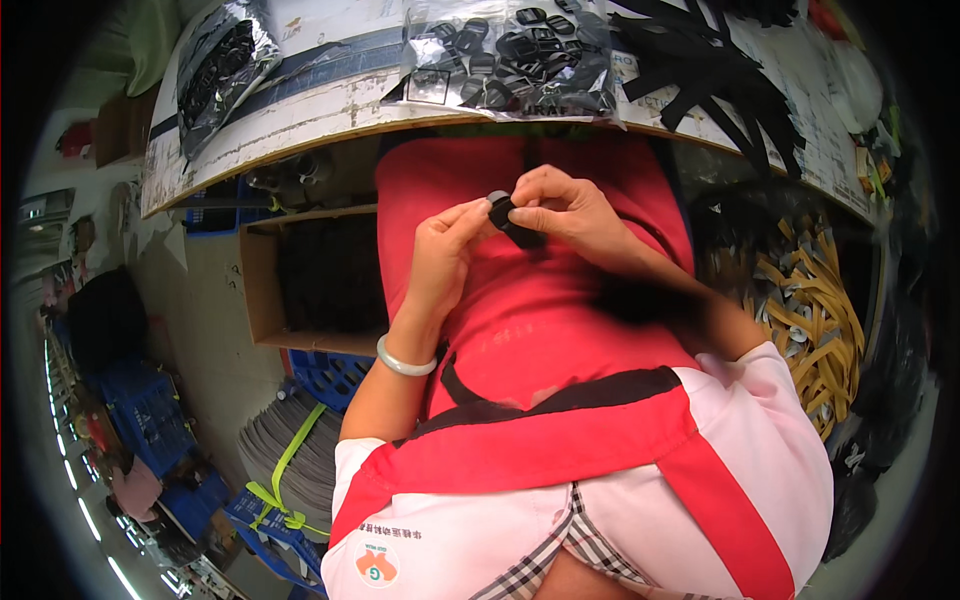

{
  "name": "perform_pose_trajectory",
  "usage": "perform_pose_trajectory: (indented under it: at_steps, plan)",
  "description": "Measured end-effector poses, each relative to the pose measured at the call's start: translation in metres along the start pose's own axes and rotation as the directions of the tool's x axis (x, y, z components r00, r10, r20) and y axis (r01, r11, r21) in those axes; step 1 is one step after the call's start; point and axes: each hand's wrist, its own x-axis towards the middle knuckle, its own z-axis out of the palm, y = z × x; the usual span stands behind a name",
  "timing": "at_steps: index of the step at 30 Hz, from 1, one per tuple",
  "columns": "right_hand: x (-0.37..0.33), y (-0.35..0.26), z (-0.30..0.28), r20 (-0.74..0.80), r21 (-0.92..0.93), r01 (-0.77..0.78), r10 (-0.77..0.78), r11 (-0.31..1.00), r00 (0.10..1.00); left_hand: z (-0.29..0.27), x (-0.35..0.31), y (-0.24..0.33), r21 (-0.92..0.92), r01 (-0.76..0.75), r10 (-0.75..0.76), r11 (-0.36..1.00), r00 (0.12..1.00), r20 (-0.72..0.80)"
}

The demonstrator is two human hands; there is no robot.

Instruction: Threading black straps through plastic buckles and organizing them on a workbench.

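Over the red apron on my lap, both hands meet at a small black buckle (499,203) with a short black webbing strap (526,238) hanging from it. My left hand (446,243) is closed, its thumb and fingertips pinching the buckle's left edge. From the other side my right hand (572,212) pinches the strap where it meets the buckle, with the fingers curled. My fingertips partly hide how strap and buckle fit together. On the table beyond lies a clear plastic bag (520,60) of similar black buckles.
The worn table (340,105) carries another bag of black parts (226,70) at left and loose black straps (715,85) at right. Under it stands a cardboard box (262,280). Yellow-brown straps (815,320) are heaped at right; a grey webbing roll (290,450) sits at lower left.
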Motion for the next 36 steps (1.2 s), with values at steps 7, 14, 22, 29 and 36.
perform_pose_trajectory:
  at_steps: [7, 14, 22, 29, 36]
  plan:
    - [-0.016, -0.047, 0.017, -0.048, 0.005, 0.285, -0.284, 0.959, 0.958, 0.014, 0.000, 0.003, 0.144, -0.228, 0.242, 0.963, 0.966, -0.087]
    - [-0.008, -0.040, 0.010, -0.102, 0.031, -0.207, 0.209, 0.978, 0.972, 0.022, -0.004, 0.001, 0.280, -0.310, 0.342, 0.908, 0.937, -0.070]
    - [0.000, -0.038, 0.009, -0.020, 0.365, -0.311, 0.342, 0.878, 0.940, 0.009, -0.004, 0.001, 0.491, -0.473, 0.497, 0.731, 0.863, 0.092]
    - [0.014, -0.034, 0.012, 0.112, 0.259, -0.321, 0.301, 0.911, 0.947, -0.011, -0.051, 0.050, 0.551, -0.297, 0.261, 0.780, 0.954, 0.144]
    - [0.026, -0.013, -0.001, -0.005, 0.059, -0.259, 0.259, 0.964, 0.966, -0.091, -0.155, 0.141, 0.969, -0.014, 0.693, 0.247, 0.702, -0.166]
